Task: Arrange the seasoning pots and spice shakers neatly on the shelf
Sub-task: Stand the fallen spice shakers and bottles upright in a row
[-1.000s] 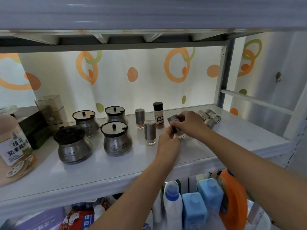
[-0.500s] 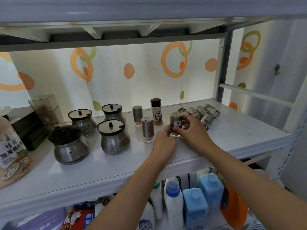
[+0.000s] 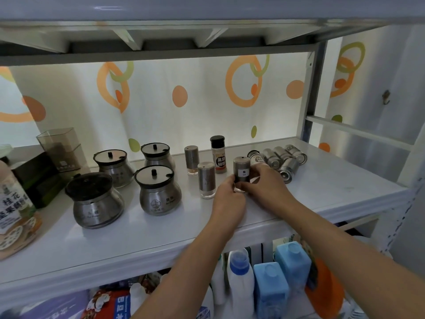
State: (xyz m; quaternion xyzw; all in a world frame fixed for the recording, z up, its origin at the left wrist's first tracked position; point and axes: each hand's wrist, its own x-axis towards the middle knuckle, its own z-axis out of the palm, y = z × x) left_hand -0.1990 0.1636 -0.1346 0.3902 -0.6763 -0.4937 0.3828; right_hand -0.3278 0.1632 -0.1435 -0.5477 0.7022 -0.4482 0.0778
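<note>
Your left hand [image 3: 226, 199] and right hand [image 3: 268, 187] both close around one labelled shaker [image 3: 241, 172], fingers pinched at its lower half from either side. It stands upright on the shelf [image 3: 161, 233], a brushed-steel cylinder with a small white label facing you and a clear base mostly covered by your fingers.

Just to its left stands a second steel shaker [image 3: 206, 179], with a third steel shaker [image 3: 191, 159] and a black-capped pepper bottle [image 3: 218, 153] behind. Behind your right hand, a cluster of shakers [image 3: 279, 158] lies on its side. Four steel seasoning pots [image 3: 128, 180] with black-rimmed lids sit in two rows further left.

The shelf is white and glossy, backed by a pale curtain [image 3: 179, 97] with orange and green rings. Below it, blue and white bottles [image 3: 271, 282] crowd the lower level.

At the left edge a printed bag [image 3: 13, 212] is cut off by the frame, and the shaker's label is too small to read.
</note>
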